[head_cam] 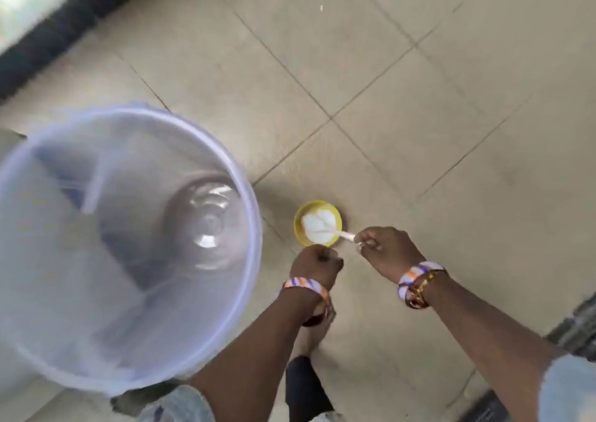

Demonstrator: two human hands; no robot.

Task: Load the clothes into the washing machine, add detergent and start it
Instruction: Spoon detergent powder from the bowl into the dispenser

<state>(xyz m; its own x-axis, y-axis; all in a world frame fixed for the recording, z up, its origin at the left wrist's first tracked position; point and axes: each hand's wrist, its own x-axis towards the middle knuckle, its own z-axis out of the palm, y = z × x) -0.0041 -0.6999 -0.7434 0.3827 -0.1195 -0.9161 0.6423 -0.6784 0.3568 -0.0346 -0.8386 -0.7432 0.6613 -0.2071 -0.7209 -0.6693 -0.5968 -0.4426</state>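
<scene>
Two hands work low over the tiled floor, and the coming move turns on how the spoon lies between them and the tub. Our right hand pinches the near-right end of the spoon's pale handle, fingers curled round it; the handle runs from there up and to the left, over the tub's near-right rim, with the bowl end sunk in the white detergent that fills the yellow tub. So the spoon's long axis points from our right hand toward the far left, into the powder. Our left hand sits just near of the tub, touching or almost touching its near rim; its fingers are clenched, but we cannot tell whether they grip the rim or hold nothing. Both hands are close to the tub, the right one being the working hand. Left of all this, blurred and large in the view, stands the washer drum, its round pale rim open upward and well apart from the tub; we see no clothes clearly inside it. We judge that the step in hand is scooping detergent, and that the loaded spoon would have to lift and travel left, across our left hand, kept level so no powder spills on the floor.
</scene>
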